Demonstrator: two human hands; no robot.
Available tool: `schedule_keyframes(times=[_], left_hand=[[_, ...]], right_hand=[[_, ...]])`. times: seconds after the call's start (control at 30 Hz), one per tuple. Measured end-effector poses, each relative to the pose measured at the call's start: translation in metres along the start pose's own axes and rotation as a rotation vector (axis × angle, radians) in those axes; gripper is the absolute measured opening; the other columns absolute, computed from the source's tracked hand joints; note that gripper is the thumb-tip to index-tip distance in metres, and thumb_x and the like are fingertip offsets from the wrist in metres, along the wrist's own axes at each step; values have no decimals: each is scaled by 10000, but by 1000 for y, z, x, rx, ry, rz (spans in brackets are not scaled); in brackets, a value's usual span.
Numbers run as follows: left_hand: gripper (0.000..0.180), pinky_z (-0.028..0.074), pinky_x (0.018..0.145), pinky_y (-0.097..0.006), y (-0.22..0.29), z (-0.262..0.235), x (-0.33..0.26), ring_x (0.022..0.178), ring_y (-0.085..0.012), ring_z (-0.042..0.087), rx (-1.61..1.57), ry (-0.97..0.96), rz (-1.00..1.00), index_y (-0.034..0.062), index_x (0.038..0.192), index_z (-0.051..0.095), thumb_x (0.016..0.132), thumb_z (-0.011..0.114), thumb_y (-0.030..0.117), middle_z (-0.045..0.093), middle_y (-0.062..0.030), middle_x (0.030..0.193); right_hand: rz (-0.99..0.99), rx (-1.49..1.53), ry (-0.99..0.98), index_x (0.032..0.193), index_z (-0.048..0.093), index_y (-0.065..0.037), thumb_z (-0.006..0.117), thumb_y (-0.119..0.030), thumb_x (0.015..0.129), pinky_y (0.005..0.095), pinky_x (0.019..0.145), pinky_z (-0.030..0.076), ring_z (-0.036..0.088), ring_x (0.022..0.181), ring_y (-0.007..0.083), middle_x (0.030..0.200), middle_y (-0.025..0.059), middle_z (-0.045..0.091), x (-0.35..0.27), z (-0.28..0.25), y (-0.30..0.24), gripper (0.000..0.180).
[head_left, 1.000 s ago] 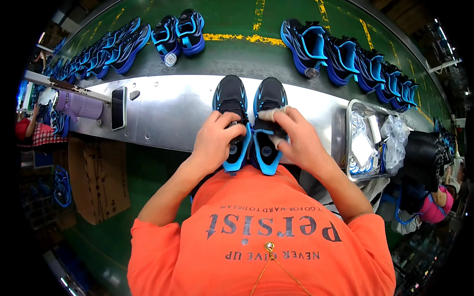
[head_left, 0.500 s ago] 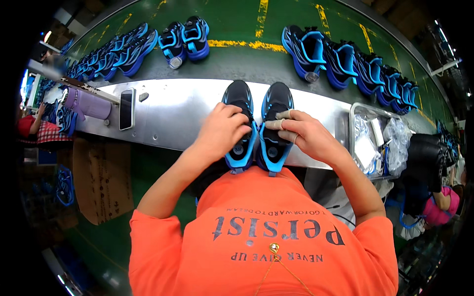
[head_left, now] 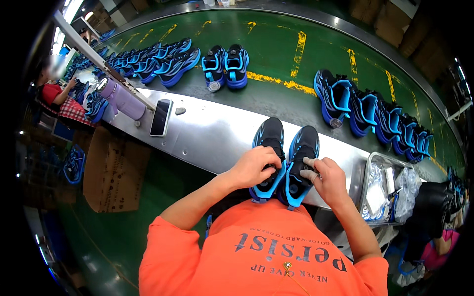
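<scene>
Two black sneakers with blue trim stand side by side on the metal bench, toes pointing away from me. On the left sneaker, my left hand is closed, its curled fingers gripping the lacing and tongue area. Over the opening of the right sneaker, my right hand pinches at the tongue and laces, pale covers on some of its fingertips. Both heels sit at the bench's near edge, close to my orange shirt. What exactly lies between the fingertips is hidden.
Past the metal bench, a green belt carries rows of similar sneakers. A phone and purple bottle are on the left; a metal tray with plastic bags is on the right. A co-worker sits far left.
The view has tilted and shifted, so the bench and sneakers appear lower and farther right. Both hands stay on the same sneakers, with fingers slightly moved at the tongues.
</scene>
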State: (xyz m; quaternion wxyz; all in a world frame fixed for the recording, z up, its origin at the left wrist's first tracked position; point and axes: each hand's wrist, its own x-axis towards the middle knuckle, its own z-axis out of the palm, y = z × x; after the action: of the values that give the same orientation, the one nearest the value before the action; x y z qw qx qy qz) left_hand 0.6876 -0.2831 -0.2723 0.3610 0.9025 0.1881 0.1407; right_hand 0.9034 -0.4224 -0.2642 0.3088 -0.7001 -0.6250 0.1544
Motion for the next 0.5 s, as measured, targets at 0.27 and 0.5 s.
schedule_keyframes(times=[0.27, 0.5], left_hand=[[310, 497, 748, -347, 4, 11, -2, 837, -241, 598, -119, 56, -75, 90, 1117, 673, 812, 728, 99, 582, -84, 970], [464, 484, 730, -302, 8, 14, -1, 793, -197, 557, -188, 101, -200, 91, 1234, 611, 796, 760, 125, 583, -88, 961]], right_hand=[[74, 122, -215, 1158, 722, -168, 746, -63, 779, 317, 735, 479, 545, 805, 235, 867, 79, 517, 4, -13, 3, 394], [-12, 224, -277, 1114, 726, -124, 758, -103, 785, 318, 701, 479, 554, 749, 240, 804, 101, 544, 6, -25, 10, 330]])
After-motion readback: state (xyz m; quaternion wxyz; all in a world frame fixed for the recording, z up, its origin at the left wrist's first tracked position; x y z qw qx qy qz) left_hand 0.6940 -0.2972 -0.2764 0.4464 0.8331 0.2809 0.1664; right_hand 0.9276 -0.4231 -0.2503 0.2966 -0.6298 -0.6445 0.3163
